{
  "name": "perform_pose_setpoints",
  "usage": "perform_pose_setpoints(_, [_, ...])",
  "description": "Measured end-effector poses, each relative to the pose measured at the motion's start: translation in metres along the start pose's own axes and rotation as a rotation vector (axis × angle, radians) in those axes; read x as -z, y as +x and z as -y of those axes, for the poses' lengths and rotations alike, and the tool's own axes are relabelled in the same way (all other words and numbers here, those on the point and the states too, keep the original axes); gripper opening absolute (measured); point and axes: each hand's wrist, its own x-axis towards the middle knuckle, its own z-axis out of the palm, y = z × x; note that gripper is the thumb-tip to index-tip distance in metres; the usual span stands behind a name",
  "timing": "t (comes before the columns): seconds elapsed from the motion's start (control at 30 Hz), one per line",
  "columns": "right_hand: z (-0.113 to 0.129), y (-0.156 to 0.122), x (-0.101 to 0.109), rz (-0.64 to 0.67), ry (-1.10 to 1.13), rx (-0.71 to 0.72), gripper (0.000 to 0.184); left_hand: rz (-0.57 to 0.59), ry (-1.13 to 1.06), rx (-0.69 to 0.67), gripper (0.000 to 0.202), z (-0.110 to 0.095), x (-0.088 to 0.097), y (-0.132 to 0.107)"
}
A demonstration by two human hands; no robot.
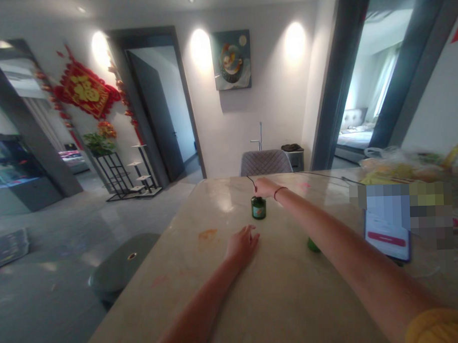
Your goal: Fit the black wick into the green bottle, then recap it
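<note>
My right hand (265, 187) reaches far across the pale marble table (173, 288), its fingers closed on a thin black cord (251, 182) that rises from them toward the far edge. Just below that hand stands a small dark green bottle (259, 208), upright, with a label and no visible contact with the hand. My left hand (242, 243) lies on the tabletop nearer to me, fingers loosely apart and holding nothing. A green object (313, 245) sits partly hidden behind my right forearm.
A tablet (387, 241) with a partly blurred screen leans at the right, with plastic bags and packages (401, 168) behind it. An orange stain (207, 235) marks the tabletop. A grey chair (266, 162) stands beyond the far edge, and a round stool (119, 263) stands left.
</note>
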Motion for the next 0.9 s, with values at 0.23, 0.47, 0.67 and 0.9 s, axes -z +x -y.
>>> perform_pose_setpoints(0.23, [0.0,-0.005,-0.001,-0.038,0.015,0.085,0.022,-0.007,-0.012,-0.019,0.033,0.0,0.002,-0.001])
perform_pose_setpoints(0.47, [0.0,-0.005,-0.009,-0.063,0.129,0.082,0.023,-0.026,0.015,-0.027,0.033,0.0,-0.001,-0.001])
perform_pose_setpoints(0.67, [-0.004,-0.005,-0.012,-0.094,0.23,0.036,0.022,-0.018,0.022,-0.038,0.03,0.001,-0.002,0.001])
perform_pose_setpoints(0.9, [-0.027,-0.001,0.009,-0.521,0.492,-0.172,0.024,-0.041,0.033,-0.067,0.029,0.004,-0.005,0.002])
